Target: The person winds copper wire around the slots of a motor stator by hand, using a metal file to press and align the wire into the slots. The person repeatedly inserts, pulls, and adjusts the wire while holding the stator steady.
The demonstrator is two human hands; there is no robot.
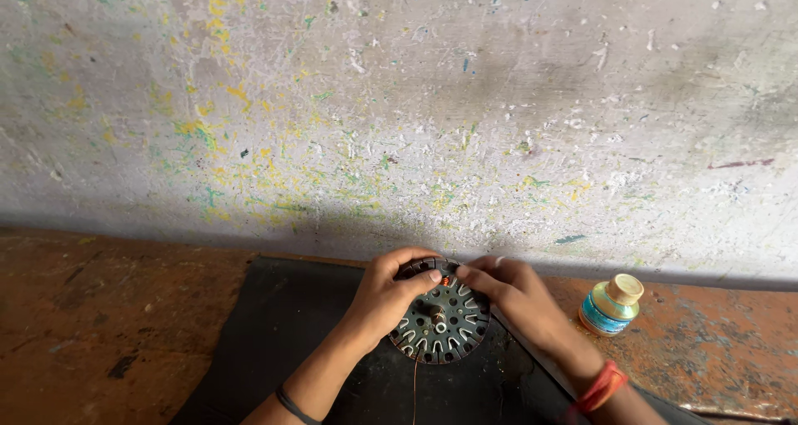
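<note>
A round metal motor stator with slotted teeth lies flat on a black rubber mat. My left hand grips its far left rim, fingers curled over the top. My right hand holds the far right rim, its fingertips pressing at a small coil of copper wire wound in a slot. A thin copper wire trails from the stator toward me. A dark band circles my left wrist and an orange-red thread my right wrist.
A small blue bottle with a tan cap stands to the right on the rusty brown bench. A paint-flecked grey wall rises directly behind the bench.
</note>
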